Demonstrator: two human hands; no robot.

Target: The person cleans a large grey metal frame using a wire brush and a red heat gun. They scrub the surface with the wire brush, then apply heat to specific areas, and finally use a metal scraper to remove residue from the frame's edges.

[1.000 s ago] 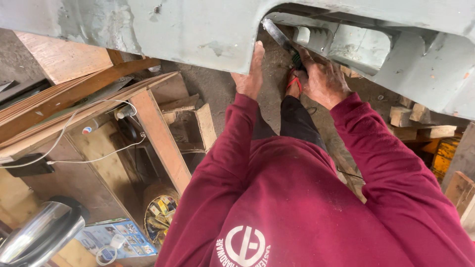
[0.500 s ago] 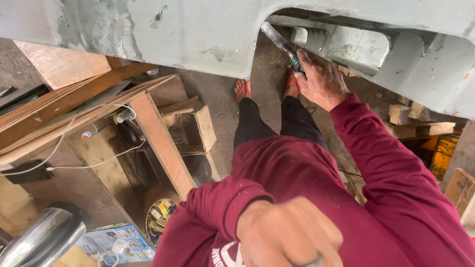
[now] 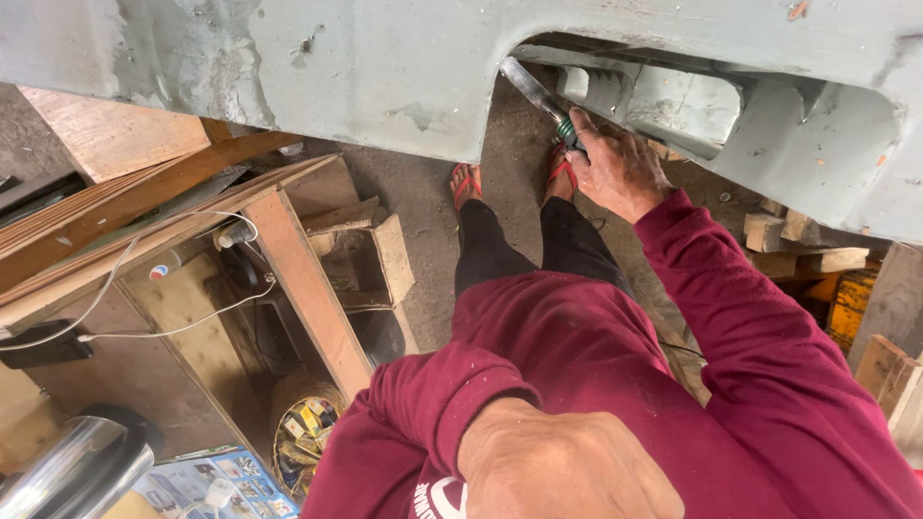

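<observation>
My right hand (image 3: 615,168) grips the green-and-dark handle of a putty knife (image 3: 538,96). Its metal blade lies against the edge of an opening in a large grey-painted panel (image 3: 365,67) that spans the top of the view. My left hand (image 3: 562,466) is pulled back close to the camera at the bottom, in front of my maroon sweatshirt. Its back faces me, the fingers curl down out of sight, and nothing shows in it. Below, my feet in red sandals (image 3: 466,183) stand on the concrete floor.
A wooden frame with planks (image 3: 308,279) stands at left, with a white cable (image 3: 144,327) over it. A round tin of small items (image 3: 303,432) and a shiny metal vessel (image 3: 72,471) sit at lower left. Wood blocks (image 3: 798,240) and a yellow crate (image 3: 851,303) lie at right.
My left hand has left the grey panel beside the right hand and drawn back toward my chest, close to the camera. The right hand stays on the tool at the opening.
</observation>
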